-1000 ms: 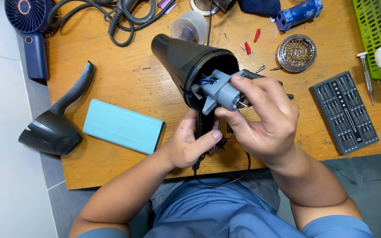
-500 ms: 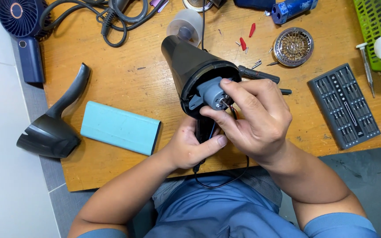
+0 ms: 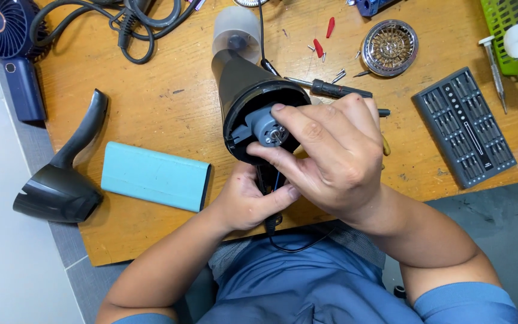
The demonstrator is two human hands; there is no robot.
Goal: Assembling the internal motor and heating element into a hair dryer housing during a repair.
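Observation:
A black hair dryer body (image 3: pixel 244 84) with a clear nozzle is held above the wooden table (image 3: pixel 169 108), its open rear end facing me. A grey motor unit (image 3: pixel 266 127) sits inside that opening. My right hand (image 3: pixel 331 159) pinches the motor with thumb and fingers. My left hand (image 3: pixel 250 201) grips the dryer's handle from below, where a black cord hangs down.
A black hair dryer shell half (image 3: pixel 64 180) and a teal box (image 3: pixel 154 177) lie at left. A blue handheld fan (image 3: pixel 7 36) and black cables (image 3: pixel 133 24) are at top left. A screwdriver (image 3: pixel 331 90), metal grille (image 3: pixel 389 48), bit set (image 3: pixel 464 127) and green basket (image 3: pixel 511 36) lie at right.
The motor unit has gone from outside the dryer's rear opening to inside it, pushed by my right hand. The dryer body has tilted more upright toward me.

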